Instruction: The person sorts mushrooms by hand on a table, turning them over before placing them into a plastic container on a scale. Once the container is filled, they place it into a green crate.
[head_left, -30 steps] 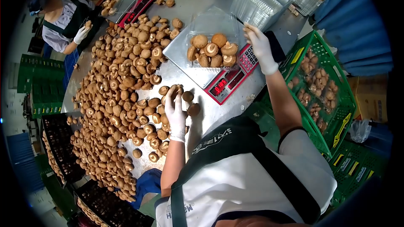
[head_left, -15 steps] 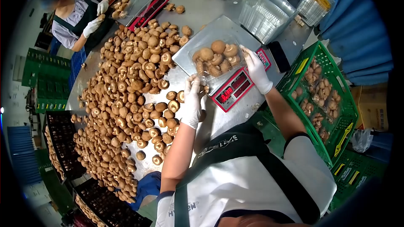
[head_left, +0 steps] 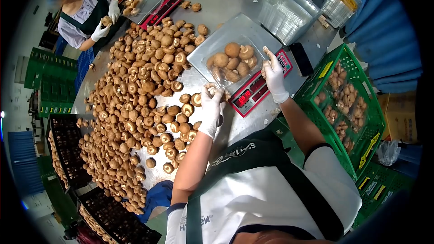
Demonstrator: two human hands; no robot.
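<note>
I am steadying the clear tray (head_left: 233, 63) on the scale (head_left: 253, 91) with my right hand (head_left: 273, 74), fingers spread; my left hand (head_left: 211, 108) is curling around a mushroom (head_left: 211, 90) for weighing.

Bright, even overhead light. Steel counter (head_left: 235, 0) shows soft glare near top, pale sheen across bare metal. Short shadow beside left hand (head_left: 210, 108), falling toward wearer. Strong fisheye: straight edges bow, black vignette rings frame. Centre sharp; rim soft, smeared, dimmer. Red scale display (head_left: 251, 92) glows, digits not legible. White gloves near overexposed.
</note>
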